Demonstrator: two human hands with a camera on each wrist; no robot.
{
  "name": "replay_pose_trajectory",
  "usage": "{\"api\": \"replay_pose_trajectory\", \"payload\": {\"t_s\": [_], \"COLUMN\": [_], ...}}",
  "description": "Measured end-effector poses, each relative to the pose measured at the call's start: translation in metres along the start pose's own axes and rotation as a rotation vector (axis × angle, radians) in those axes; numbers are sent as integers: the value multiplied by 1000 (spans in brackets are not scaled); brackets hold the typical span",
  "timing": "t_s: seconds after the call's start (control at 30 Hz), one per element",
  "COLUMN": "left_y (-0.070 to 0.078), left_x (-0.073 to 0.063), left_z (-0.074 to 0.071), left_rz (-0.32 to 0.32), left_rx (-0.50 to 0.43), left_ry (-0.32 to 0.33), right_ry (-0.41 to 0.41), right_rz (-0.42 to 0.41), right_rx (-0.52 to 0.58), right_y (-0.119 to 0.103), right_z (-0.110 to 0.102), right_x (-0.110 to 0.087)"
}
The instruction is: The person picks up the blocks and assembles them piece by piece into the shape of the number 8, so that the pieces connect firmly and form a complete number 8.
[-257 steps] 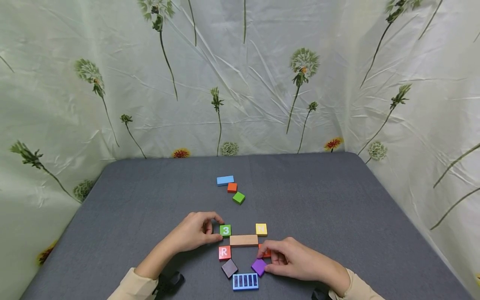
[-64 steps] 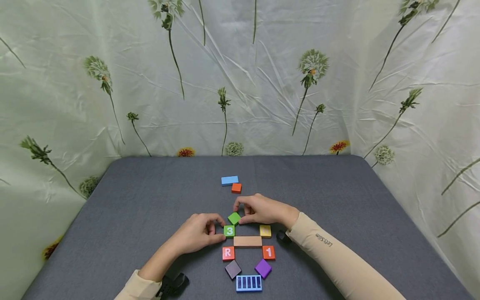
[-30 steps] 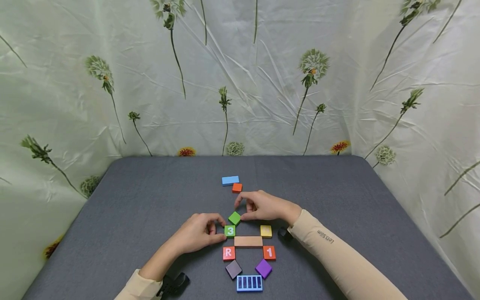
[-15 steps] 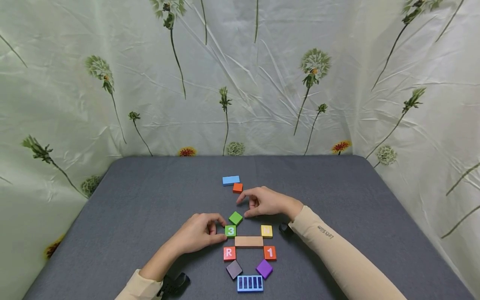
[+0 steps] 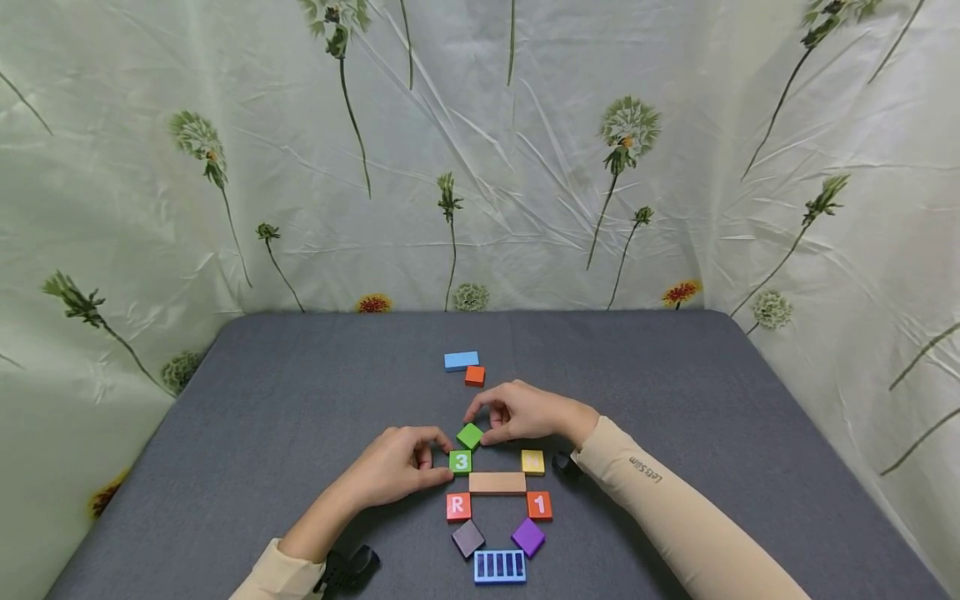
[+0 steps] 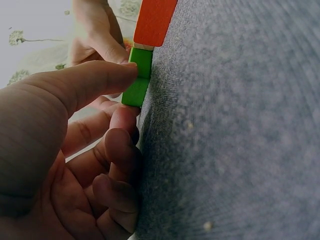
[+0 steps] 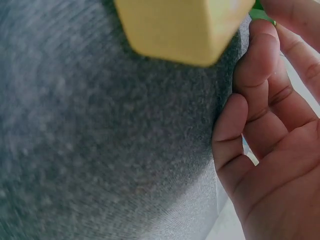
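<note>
Thumb and index finger of my left hand (image 5: 401, 463) pinch a green block marked 3 (image 5: 461, 462) by its corners. A plain green block (image 5: 470, 436), turned like a diamond, lies just behind it, corner close to its back edge. My right hand (image 5: 528, 410) pinches this plain block, thumb at its right corner and index finger behind it. In the left wrist view the left thumb presses against green wood (image 6: 136, 92), with an orange-red block (image 6: 155, 22) above. A yellow block (image 7: 170, 30) looms large beside my right hand (image 7: 280, 130) in the right wrist view.
A tan plank (image 5: 497, 483) lies in front, above red blocks R (image 5: 458, 507) and 1 (image 5: 539, 506). Nearer are a grey block (image 5: 468, 538), a purple block (image 5: 528, 537) and a blue barred block (image 5: 500, 567). A light blue block (image 5: 461, 361) and an orange block (image 5: 475, 376) lie further back.
The plain green block has come from beside the orange block to behind the 3 block. My right hand, first at the purple block, let go of the green one half a second ago and grips it again.
</note>
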State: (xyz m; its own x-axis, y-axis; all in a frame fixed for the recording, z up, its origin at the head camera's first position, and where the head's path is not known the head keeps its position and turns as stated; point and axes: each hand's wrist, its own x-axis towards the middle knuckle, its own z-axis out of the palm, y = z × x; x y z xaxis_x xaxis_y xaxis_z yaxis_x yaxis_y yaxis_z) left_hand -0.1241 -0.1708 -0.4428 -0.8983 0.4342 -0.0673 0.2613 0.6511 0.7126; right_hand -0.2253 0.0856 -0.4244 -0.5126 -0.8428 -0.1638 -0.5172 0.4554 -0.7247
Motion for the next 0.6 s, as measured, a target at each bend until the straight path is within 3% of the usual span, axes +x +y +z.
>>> {"api": "replay_pose_trajectory", "payload": {"t_s": [0.6], "left_y": [0], "left_x": [0], "left_z": [1], "left_rz": [1], "left_rx": [12], "left_ry": [3], "right_ry": [22], "right_rz": [30], "right_rx": [48], "right_y": [1], "right_z": [-5], "right_x": [-1]}}
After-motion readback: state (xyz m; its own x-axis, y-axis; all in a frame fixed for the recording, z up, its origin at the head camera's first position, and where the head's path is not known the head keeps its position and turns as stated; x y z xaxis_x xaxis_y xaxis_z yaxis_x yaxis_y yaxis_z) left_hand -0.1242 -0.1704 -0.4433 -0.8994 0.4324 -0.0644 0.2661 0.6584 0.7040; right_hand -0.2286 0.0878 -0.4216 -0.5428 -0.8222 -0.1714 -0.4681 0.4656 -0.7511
